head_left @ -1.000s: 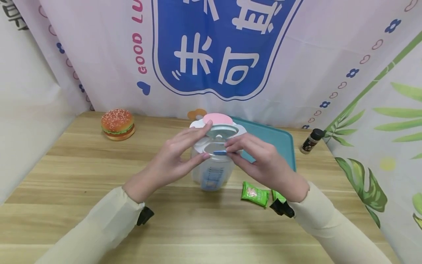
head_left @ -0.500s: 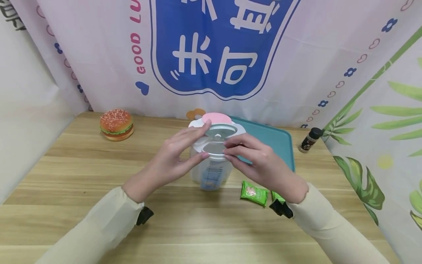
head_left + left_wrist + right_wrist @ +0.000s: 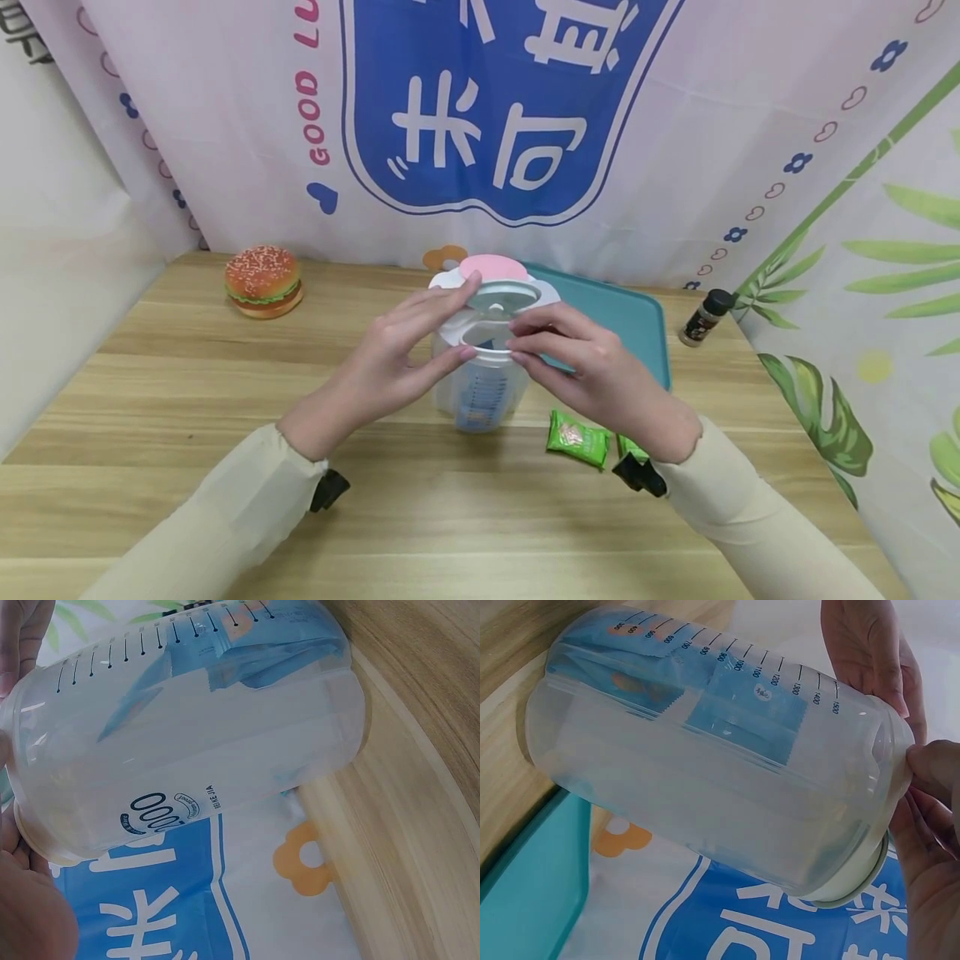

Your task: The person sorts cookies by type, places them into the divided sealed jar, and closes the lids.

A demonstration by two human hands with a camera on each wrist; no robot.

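A clear storage container [image 3: 486,392] with a white lid and several flip caps stands on the table. Its front cap [image 3: 510,293] is raised above the opening. Blue packets lie low inside, and one blue packet [image 3: 746,705] stands against the wall near 1000. My left hand [image 3: 390,350] spreads over the lid's left side, thumb at the front rim and fingertips by the raised cap, fingers fairly straight. At the opening's right edge, my right hand [image 3: 592,358] has thumb and bent fingertips close together at the rim. No packet shows between them; whether they pinch the rim is unclear.
Green packets [image 3: 577,440] lie right of the container, one partly under my right wrist. Behind it rests a teal tray [image 3: 637,325]. A toy hamburger [image 3: 262,282] sits at back left and a black-capped shaker [image 3: 705,318] at back right. A printed curtain [image 3: 247,150] hangs behind.
The blue packet at my right fingertips has left them and gone down into the container; a blue corner shows inside the opening. Both hands have stayed nearly in place.
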